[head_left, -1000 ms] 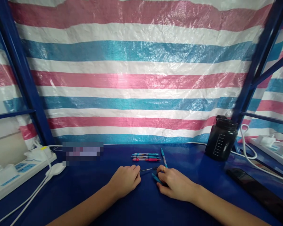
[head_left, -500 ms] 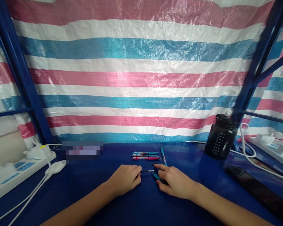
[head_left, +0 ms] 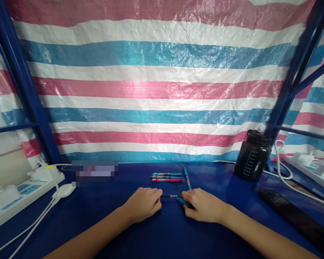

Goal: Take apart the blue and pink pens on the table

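My left hand is closed around a thin dark pen refill, its pale metal tip pointing right. In my right hand is a short blue pen part, gripped between thumb and fingers; its front end lies close to the refill's tip. A blue pen barrel rests slantwise just beyond the right hand, its near end partly hidden by the fingers. Small dark coil-like pieces, perhaps springs, lie on the desk between the hands and the pens.
Beyond my hands, two blue pens and a pink pen lie side by side on the blue desk. A black bottle and a dark phone-like slab are at right. A white power strip with cables stands at left.
My right index finger has drawn back from the small dark pieces and curled in around the blue pen part. My left hand holds the refill almost still.
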Available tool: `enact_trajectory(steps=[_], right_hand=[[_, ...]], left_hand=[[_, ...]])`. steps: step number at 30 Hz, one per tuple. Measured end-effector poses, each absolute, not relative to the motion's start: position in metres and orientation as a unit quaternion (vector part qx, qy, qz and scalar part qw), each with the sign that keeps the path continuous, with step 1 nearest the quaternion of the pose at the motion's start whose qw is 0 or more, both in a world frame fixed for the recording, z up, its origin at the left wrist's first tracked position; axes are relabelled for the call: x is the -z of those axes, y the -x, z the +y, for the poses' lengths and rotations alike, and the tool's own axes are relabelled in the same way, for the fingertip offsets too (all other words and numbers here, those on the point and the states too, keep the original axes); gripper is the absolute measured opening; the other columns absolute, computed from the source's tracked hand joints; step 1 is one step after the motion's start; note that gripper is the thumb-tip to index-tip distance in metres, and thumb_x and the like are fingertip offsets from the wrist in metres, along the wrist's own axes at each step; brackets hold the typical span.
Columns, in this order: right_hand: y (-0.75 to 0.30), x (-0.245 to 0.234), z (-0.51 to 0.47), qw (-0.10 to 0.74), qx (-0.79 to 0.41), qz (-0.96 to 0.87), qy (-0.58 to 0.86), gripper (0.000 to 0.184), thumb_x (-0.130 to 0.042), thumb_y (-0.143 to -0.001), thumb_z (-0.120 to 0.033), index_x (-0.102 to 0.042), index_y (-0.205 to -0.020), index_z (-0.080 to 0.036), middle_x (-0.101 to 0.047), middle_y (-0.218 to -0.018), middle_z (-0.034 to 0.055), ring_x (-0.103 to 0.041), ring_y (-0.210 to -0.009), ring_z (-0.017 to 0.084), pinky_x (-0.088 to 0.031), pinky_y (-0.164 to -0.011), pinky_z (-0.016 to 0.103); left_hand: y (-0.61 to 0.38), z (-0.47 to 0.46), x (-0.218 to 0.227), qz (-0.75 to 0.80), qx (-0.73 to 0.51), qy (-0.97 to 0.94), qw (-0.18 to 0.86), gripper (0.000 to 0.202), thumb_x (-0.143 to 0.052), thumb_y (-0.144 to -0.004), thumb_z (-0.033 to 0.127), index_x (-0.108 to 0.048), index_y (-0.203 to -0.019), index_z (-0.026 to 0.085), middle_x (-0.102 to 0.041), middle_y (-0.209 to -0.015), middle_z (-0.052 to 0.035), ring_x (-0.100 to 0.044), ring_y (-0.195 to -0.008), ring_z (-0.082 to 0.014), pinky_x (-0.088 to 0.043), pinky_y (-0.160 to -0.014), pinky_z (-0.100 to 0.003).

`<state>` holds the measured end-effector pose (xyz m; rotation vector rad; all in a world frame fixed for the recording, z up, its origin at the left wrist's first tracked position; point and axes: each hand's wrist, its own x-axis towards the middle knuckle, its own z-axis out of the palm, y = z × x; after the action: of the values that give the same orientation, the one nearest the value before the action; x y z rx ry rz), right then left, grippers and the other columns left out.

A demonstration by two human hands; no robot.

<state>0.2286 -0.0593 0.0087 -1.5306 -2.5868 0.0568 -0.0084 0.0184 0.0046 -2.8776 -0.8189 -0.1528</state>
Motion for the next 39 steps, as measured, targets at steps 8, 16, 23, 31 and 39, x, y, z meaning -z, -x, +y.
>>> enact_trajectory(steps=[8,16,23,31,39], right_hand=[[-0.2279,-0.0099,-0.0603,0.043,-0.015,-0.842,0.538,0.015,-0.037,-0.091,-0.019,-0.052,-0.091,-0.017,-0.067,-0.081,0.0078,-0.064,-0.071,0.022,-0.033,-0.060,0.029],[-0.2274,-0.0100,-0.0603,0.037,-0.012,-0.825,0.564,0.016,-0.036,-0.090,-0.017,-0.053,-0.090,-0.017,-0.067,-0.080,0.0091,-0.065,-0.070,0.024,-0.034,-0.061,0.030],[-0.2274,-0.0085,-0.0598,0.037,-0.013,-0.821,0.570,0.018,-0.036,-0.090,-0.017,-0.054,-0.089,-0.016,-0.067,-0.082,0.0111,-0.065,-0.072,0.025,-0.035,-0.062,0.031],[-0.2275,-0.0102,-0.0596,0.037,-0.016,-0.823,0.567,0.016,-0.038,-0.089,-0.018,-0.053,-0.090,-0.016,-0.067,-0.081,0.0095,-0.065,-0.071,0.024,-0.035,-0.062,0.030],[-0.2269,-0.0078,-0.0599,0.038,-0.013,-0.813,0.580,0.016,-0.037,-0.090,-0.018,-0.053,-0.092,-0.016,-0.068,-0.082,0.0111,-0.065,-0.072,0.026,-0.034,-0.062,0.031]], left_hand=[[0.0088,0.0192,-0.0051,-0.260,0.046,0.961,0.076,0.011,-0.042,-0.085,0.017,-0.046,-0.075,0.020,-0.061,-0.074,0.0018,-0.058,-0.064,-0.0172,-0.031,-0.053,-0.028],[0.0080,0.0164,-0.0061,-0.268,0.046,0.959,0.080,0.012,-0.042,-0.083,0.017,-0.047,-0.074,0.020,-0.060,-0.072,0.0013,-0.058,-0.063,-0.0173,-0.033,-0.053,-0.029],[0.0074,0.0166,-0.0059,-0.279,0.047,0.956,0.074,0.014,-0.041,-0.086,0.017,-0.047,-0.073,0.019,-0.061,-0.072,0.0005,-0.057,-0.061,-0.0171,-0.033,-0.053,-0.027],[0.0076,0.0176,-0.0028,-0.266,0.053,0.959,0.082,0.013,-0.042,-0.086,0.015,-0.048,-0.076,0.019,-0.061,-0.074,-0.0003,-0.058,-0.067,-0.0172,-0.036,-0.056,-0.026],[0.0069,0.0171,-0.0019,-0.273,0.062,0.957,0.080,0.015,-0.040,-0.087,0.016,-0.047,-0.074,0.019,-0.059,-0.071,-0.0001,-0.058,-0.063,-0.0170,-0.036,-0.055,-0.026]])
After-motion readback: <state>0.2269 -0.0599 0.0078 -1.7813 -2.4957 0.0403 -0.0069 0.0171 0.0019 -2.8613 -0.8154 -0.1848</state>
